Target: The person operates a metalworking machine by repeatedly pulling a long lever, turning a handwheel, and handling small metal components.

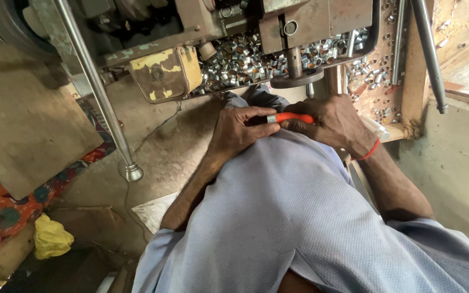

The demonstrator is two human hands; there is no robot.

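Overhead, a worn machine (256,27) spans the top, its tray (373,38) heaped with small metal rings (240,59). Below it, against the pale blue shirt (299,217), both hands meet. The right hand (329,122) is closed around an orange handle (294,117); the left hand (240,130) pinches the silver ferrule (271,118) at its end between thumb and fingers.

Orange tool (295,117) mostly hidden by fingers (256,114)

Both hands, left (238,134) and right (332,123), together, fingers apparently curled.
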